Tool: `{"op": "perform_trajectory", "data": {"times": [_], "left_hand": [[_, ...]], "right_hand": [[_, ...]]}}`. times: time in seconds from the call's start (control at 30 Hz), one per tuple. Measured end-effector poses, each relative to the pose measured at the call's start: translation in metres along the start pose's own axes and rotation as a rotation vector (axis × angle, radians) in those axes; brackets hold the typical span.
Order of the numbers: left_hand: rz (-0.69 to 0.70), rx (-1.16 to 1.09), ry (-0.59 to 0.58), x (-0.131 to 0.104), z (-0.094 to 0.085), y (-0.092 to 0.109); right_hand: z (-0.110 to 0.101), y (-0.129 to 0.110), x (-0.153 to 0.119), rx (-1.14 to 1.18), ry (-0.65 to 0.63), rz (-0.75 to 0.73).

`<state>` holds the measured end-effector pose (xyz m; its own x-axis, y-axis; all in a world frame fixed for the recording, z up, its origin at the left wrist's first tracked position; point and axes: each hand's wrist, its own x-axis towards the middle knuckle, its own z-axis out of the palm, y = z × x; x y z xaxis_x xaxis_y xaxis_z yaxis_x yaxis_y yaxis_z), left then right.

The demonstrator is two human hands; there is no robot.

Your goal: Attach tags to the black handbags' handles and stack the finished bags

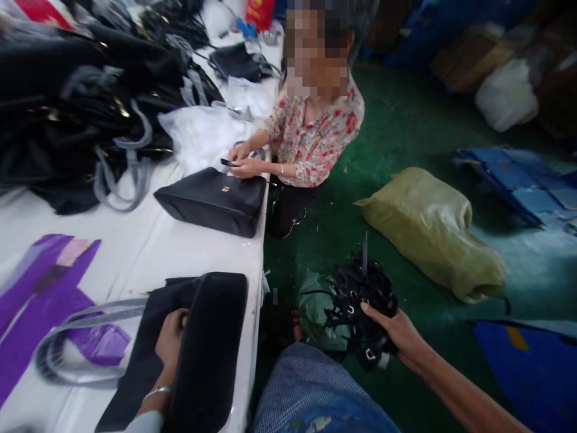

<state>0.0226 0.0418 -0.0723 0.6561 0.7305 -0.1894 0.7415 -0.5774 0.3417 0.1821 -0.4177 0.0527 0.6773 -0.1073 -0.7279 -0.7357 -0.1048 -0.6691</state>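
My left hand (169, 340) is on a black handbag (211, 343) lying on the table near me, its fingers curled against the bag's side. Grey-wrapped handles (81, 337) stretch leftward from that bag. Off the table's right edge, above the floor, my right hand (396, 331) grips a bunch of black straps (360, 300) with gold-coloured fittings; the thumb lies on top and the other fingers are mostly hidden. Just beneath the bunch is a greenish clear plastic bag (315, 310).
A co-worker in a floral shirt (315, 138) sits across, holding a small black piece above another black handbag (216, 198). Black bags (90, 108) are heaped at the left, and purple wrapping (76, 313) lies nearer. A yellowish sack (428, 228) rests on the green floor.
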Motion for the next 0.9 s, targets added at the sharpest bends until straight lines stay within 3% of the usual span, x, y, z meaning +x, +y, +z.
{"op": "perform_trajectory", "data": {"times": [0.17, 0.3, 0.4, 0.47, 0.53, 0.57, 0.63, 0.7, 0.9], "left_hand": [[0.112, -0.229, 0.103, 0.000, 0.007, -0.019], [0.145, -0.295, 0.165, 0.003, 0.012, -0.024], [0.145, -0.303, 0.174, 0.002, 0.011, -0.025], [0.139, -0.304, 0.172, 0.002, 0.010, -0.025], [0.136, -0.312, 0.177, 0.002, 0.011, -0.026], [0.139, -0.318, 0.179, 0.003, 0.011, -0.026], [0.144, -0.329, 0.180, 0.004, 0.012, -0.026], [0.141, -0.331, 0.176, 0.004, 0.013, -0.027], [0.135, -0.330, 0.162, 0.001, 0.012, -0.026]], "right_hand": [[0.096, -0.105, -0.052, -0.242, -0.317, -0.181], [0.218, -0.168, -0.082, -0.392, -0.586, -0.385], [0.332, -0.194, -0.094, -0.377, -0.753, -0.532], [0.403, -0.205, -0.095, -0.413, -0.898, -0.508], [0.458, -0.210, -0.089, -0.485, -1.052, -0.464], [0.476, -0.210, -0.085, -0.517, -1.047, -0.453], [0.497, -0.206, -0.076, -0.560, -1.001, -0.491], [0.499, -0.197, -0.070, -0.562, -1.002, -0.581], [0.448, -0.151, -0.043, -0.778, -1.049, -0.819]]}}
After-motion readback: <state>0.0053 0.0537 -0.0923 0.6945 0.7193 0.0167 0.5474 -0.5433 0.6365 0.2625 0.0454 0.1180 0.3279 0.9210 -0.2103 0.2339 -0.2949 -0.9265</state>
